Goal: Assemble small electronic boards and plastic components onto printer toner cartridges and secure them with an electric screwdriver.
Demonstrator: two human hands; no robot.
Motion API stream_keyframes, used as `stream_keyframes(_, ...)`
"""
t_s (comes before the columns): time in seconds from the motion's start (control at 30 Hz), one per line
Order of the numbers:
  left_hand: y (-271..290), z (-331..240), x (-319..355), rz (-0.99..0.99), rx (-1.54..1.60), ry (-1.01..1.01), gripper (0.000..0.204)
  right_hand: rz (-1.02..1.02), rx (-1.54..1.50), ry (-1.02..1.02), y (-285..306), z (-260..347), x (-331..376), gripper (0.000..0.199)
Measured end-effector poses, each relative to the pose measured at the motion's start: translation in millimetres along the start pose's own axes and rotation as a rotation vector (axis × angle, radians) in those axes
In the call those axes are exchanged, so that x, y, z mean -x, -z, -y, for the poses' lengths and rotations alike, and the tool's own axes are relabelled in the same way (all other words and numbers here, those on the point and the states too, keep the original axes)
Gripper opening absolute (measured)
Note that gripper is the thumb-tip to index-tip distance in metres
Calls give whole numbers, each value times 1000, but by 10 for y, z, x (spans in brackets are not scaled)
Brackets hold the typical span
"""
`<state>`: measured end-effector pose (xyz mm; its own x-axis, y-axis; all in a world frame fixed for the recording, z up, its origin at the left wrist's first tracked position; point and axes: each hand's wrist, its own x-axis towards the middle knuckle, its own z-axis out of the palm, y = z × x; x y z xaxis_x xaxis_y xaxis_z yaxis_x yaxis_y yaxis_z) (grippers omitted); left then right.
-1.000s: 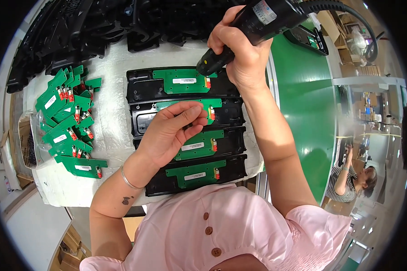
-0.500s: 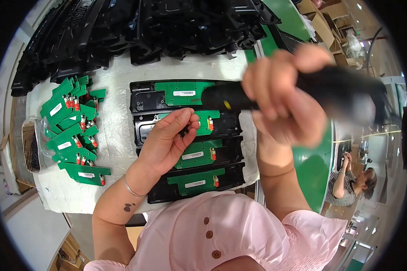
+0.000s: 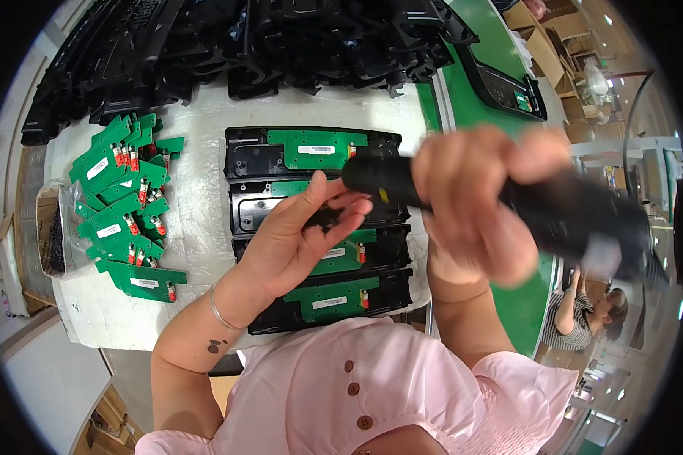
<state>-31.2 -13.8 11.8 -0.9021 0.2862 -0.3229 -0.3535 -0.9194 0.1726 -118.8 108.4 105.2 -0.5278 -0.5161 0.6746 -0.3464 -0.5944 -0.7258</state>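
My right hand (image 3: pixel 482 201), smeared by motion, is wrapped round a black power screwdriver (image 3: pixel 376 178) with a small yellow mark. Its front end hangs over the upper panels. Cupped beside that end, my left hand (image 3: pixel 300 235) holds a cluster of small black screws (image 3: pixel 326 218) in its fingers. Beneath my hands several black plastic panels lie in a column. The farthest black panel (image 3: pixel 247 159) carries a green circuit board (image 3: pixel 294 142), and the nearest green board (image 3: pixel 303 311) has a white label and a red-and-white part. My left hand and the screwdriver partly hide the second panel (image 3: pixel 247 208).
Loose green circuit boards (image 3: pixel 102 227) are piled at the left, next to a box of small dark parts (image 3: pixel 55 243). Stacked black plastic housings (image 3: pixel 281 45) fill the far side. Another black housing (image 3: pixel 501 87) rests on the green surface (image 3: pixel 520 303) at right. A person (image 3: pixel 580 318) sits beyond.
The screwdriver's front end has moved nearer, off the farthest board toward the second panel. My left hand has shifted slightly right, its fingers opening to show the screws.
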Motion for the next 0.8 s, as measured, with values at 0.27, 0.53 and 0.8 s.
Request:
stream_keyframes(0.27, 125, -40, -27, 66, -350, -25, 29, -334, 230, -173, 352, -775, -308, 21)
stream_keyframes(0.53, 170, -70, -30, 66, -286, -33, 19, -354, 239, -219, 446, -870, -264, 21)
stream_keyframes(0.8, 156, -72, -42, -47, -297, -68, 18, -297, 229, -296, 425, -930, -334, 8)
